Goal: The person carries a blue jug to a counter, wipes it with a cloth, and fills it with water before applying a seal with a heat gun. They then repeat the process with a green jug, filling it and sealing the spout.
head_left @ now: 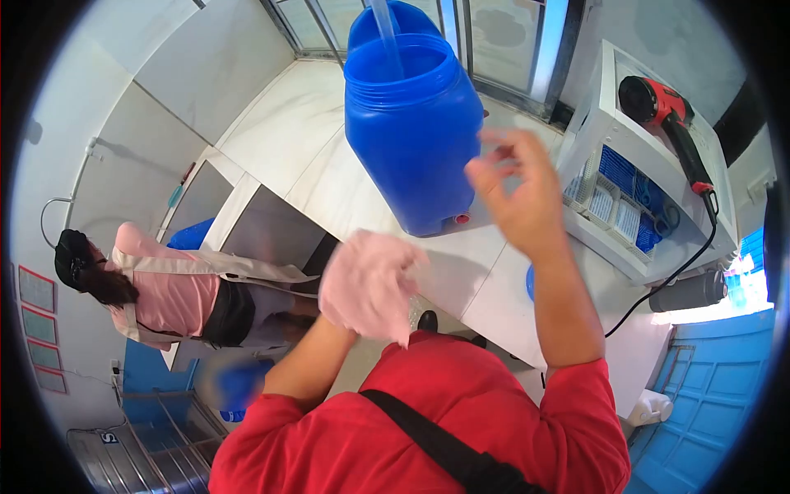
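Note:
A pink cloth (370, 284) drapes over my left hand (339, 323) and hides its fingers; the hand holds it in front of the counter edge. My right hand (518, 185) is raised beside the right wall of a blue plastic drum (411, 148), fingers apart and slightly blurred, holding nothing. The drum stands upright on the counter with its threaded mouth uncovered. A clear tube or stream of water (385, 37) runs down into the mouth. Low on the drum's front sits a small red fitting (462, 219).
The white marble-look counter (317, 160) runs below the windows. On the right, a red-and-black heat gun (671, 119) lies atop a white cabinet (613, 123), its cord hanging down. A person in a pink shirt (177, 288) stands at the left counter. A steel sink or rack (148, 440) is lower left.

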A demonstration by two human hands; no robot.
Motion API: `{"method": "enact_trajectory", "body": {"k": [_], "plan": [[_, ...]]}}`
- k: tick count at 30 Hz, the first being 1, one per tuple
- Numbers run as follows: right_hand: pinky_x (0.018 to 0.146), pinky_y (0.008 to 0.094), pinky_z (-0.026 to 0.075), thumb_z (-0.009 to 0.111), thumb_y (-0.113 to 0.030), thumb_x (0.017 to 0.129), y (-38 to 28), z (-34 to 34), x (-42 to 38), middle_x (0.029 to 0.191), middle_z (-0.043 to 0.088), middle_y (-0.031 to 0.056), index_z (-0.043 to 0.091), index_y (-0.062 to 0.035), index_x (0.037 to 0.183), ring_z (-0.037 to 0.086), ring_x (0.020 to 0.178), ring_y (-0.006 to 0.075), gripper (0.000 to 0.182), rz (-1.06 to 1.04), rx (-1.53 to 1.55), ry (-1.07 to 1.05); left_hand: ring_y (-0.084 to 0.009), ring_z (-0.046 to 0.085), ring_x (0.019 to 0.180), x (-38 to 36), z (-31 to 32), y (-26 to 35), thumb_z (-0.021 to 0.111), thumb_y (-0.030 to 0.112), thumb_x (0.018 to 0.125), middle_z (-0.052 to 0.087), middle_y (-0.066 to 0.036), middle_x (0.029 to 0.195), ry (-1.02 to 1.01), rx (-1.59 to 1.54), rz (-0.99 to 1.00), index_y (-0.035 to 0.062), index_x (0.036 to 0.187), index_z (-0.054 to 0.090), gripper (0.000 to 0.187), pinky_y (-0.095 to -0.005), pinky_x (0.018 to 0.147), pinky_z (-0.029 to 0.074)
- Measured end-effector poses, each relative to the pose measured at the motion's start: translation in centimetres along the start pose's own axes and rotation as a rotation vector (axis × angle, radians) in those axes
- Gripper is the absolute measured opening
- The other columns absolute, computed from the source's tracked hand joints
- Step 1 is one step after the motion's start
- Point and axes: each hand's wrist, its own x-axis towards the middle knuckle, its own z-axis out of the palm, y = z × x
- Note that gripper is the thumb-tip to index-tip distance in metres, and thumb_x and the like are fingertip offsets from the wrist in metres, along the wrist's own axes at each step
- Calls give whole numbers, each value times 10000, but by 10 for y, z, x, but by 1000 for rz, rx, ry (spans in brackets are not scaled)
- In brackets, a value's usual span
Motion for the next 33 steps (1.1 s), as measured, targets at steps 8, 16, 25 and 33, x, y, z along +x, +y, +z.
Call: {"method": "enact_trajectory", "body": {"k": [8, 16, 25, 33], "plan": [[1028, 389, 455, 675, -465, 953, 51, 34, 76, 1228, 632, 203, 545, -4, 1355, 606, 1174, 319, 625, -352, 17, 383, -172, 635, 1045, 110, -43, 0, 478, 252, 1059, 656, -125, 1214, 813, -306, 82, -18, 1424, 469, 454, -285, 822, 515], [1051, 354, 447, 563, -582, 988, 67, 57, 83, 1317, 625, 230, 540, 73, 1379, 604, 1223, 290, 763, -386, 308, 374, -257, 449, 1402, 174, -90, -20, 425, 417, 1075, 451, -175, 1531, 469, -614, -104, -7, 1546, 349, 639, -339, 1165, 336], [1048, 354, 447, 567, -593, 981, 64, 58, 80, 1320, 625, 227, 537, 75, 1384, 602, 1224, 281, 781, -381, 328, 376, -229, 611, 1150, 119, -28, -109, 407, 660, 977, 621, -126, 1307, 722, -702, -766, 64, 1460, 485, 771, -329, 920, 500], [1054, 357, 439, 530, -620, 984, 67, 58, 80, 1328, 617, 236, 507, 95, 1403, 594, 1237, 283, 829, -357, 333, 358, -199, 618, 1189, 141, -43, -75, 354, 431, 1095, 581, -109, 1397, 635, -757, 101, 59, 1581, 280, 617, -329, 982, 529]]}}
